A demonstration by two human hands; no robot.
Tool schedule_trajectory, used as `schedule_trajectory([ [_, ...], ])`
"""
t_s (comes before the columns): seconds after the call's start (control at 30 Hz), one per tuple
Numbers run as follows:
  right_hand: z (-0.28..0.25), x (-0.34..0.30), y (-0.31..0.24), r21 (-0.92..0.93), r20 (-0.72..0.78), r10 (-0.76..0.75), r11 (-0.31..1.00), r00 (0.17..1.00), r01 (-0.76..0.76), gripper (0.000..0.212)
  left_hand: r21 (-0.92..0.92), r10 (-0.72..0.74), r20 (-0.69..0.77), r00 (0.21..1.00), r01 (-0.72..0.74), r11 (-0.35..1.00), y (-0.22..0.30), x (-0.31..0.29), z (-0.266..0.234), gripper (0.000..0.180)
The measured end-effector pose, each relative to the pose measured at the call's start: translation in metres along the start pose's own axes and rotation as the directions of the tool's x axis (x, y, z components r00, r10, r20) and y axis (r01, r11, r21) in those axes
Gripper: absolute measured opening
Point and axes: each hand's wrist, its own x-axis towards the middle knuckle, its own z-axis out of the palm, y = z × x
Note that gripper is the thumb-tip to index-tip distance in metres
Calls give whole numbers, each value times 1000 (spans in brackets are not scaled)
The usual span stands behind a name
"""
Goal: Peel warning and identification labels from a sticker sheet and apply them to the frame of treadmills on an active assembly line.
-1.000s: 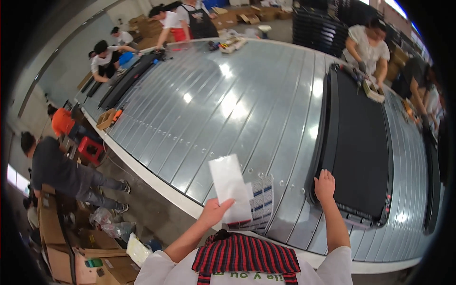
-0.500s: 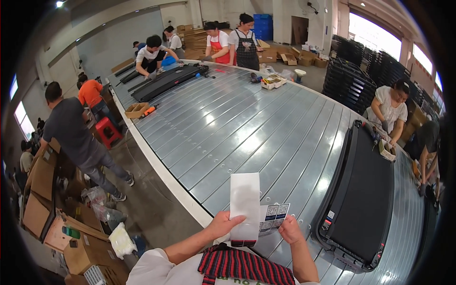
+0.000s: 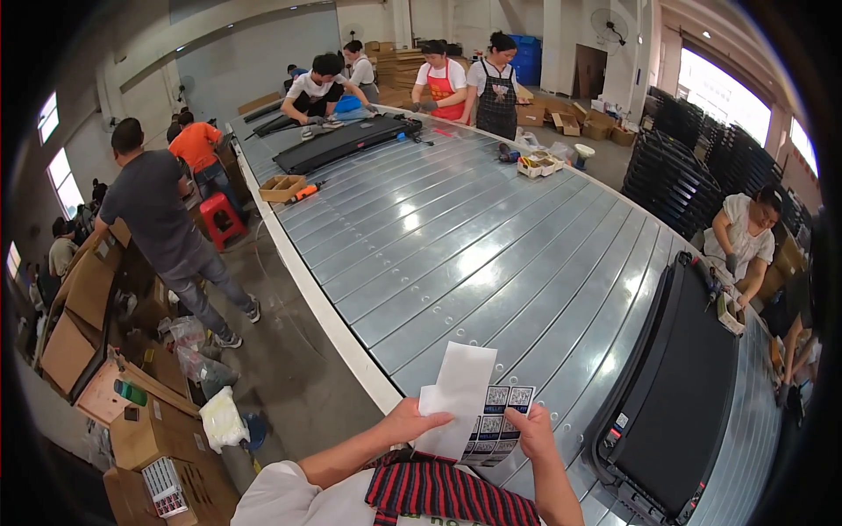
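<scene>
Low in the middle of the view, both my hands hold paper in front of my striped apron. My left hand (image 3: 412, 422) is closed, its thumb lying over white paper sheets (image 3: 466, 373); one strip sticks up and tilts to the right. In my right hand (image 3: 531, 431), thumb and fingers pinch the edge of a sheet of labels (image 3: 498, 428), with rows of square black-and-white codes and dark blue bands. The label sheet lies against the right side of the white paper, which covers part of it.
A long metal roller table (image 3: 438, 254) stretches ahead. On its right lies a long black panel (image 3: 671, 386); another black panel (image 3: 351, 145) lies far off, near several people. Cardboard boxes (image 3: 162, 438) stand on the left, by a person in grey (image 3: 153, 193).
The white strip has tipped to the right and dropped slightly. More rows of the label sheet show between my hands. The whole view has swung a little left and up.
</scene>
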Motion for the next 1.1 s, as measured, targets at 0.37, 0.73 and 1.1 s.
schedule_trajectory([
  [0.37, -7, -3, -2, -262, -362, -420, 903, 832, 341, 11, -37, 70, -124, 990, -76, 996, -31, 31, 6, 45],
  [0.73, 70, -31, -3, -703, 355, -532, 390, 768, 595, 9, -940, -89, 105, 990, 128, 317, -19, 45, -8, 38],
  [1.1, 82, -15, -7, -739, 256, -532, 430, 807, 518, 21, -546, -281, -214, 935, 125, 829, -25, 4, -24, 37],
])
